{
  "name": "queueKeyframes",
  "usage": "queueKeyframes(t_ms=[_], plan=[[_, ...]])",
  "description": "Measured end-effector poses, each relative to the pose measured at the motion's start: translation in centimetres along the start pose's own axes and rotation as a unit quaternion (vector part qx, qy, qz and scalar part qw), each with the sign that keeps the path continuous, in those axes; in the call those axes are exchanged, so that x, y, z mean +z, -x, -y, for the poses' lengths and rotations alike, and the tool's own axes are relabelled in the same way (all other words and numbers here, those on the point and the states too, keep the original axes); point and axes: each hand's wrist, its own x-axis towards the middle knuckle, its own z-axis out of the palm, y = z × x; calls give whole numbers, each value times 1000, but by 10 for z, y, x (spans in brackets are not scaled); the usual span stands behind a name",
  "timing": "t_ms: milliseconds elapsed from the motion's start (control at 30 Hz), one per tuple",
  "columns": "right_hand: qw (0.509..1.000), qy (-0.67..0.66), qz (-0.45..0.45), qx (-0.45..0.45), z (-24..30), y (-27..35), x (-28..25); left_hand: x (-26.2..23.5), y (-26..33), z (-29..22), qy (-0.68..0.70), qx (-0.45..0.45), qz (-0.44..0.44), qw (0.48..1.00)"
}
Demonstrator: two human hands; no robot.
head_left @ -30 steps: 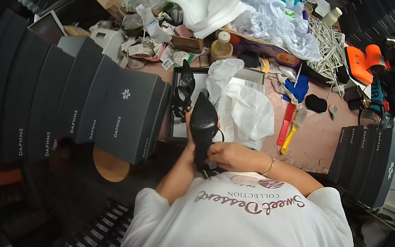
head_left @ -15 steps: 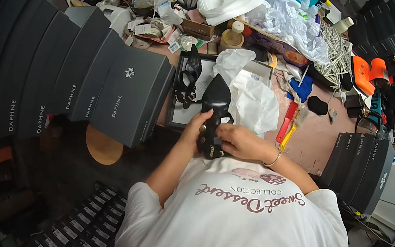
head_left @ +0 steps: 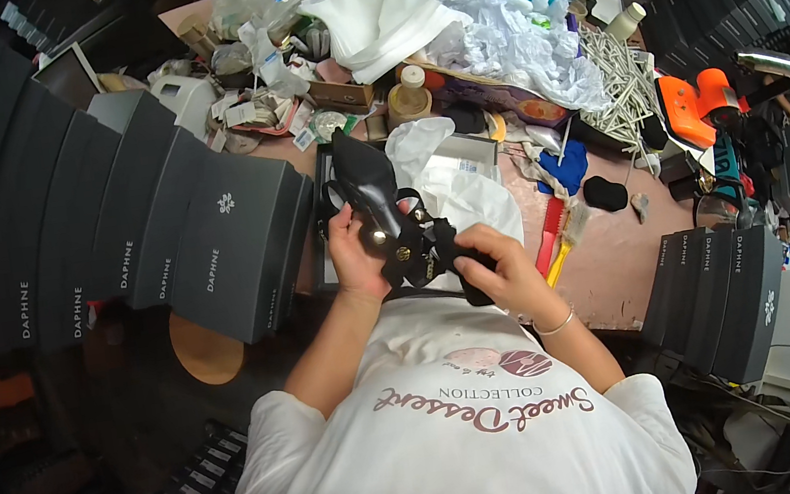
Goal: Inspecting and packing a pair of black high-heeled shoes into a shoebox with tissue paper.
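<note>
A black strappy shoe [head_left: 380, 211] (toe up) is gripped by the left hand [head_left: 353, 253] while its heel is clasped by the right hand [head_left: 499, 268], steadied above the cluttered table [head_left: 618, 256] for strap handling.

- Black shoe [head_left: 369, 190]: glossy, pointed toe aimed toward the upper left of the frame, sole side partly turned up; it sits just above the frame's centre, lifted off the bench.
- Its straps [head_left: 420, 243]: black, with small round metal studs, bunched at the heel end near the centre.
- Left hand [head_left: 352, 253] grips the shoe's middle from the left; right hand [head_left: 499, 268] holds the strap end from the right.
</note>
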Motion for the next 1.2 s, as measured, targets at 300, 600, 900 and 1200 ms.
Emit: queueKeyframes(t_ms=[300,600,900,1200], plan=[[983,-52,177,-19,9,0,-28,-14,-6,1,-70,-18,46,996],[987,86,126,-55,4,-8,-10,5,4,11,-197,7,90,976],[990,105,-54,-83,-4,3,17,-17,51,31,-470,138,73,869],[979,174,-35,-101,-15,12,8,-23,35,27,-532,50,79,842]])
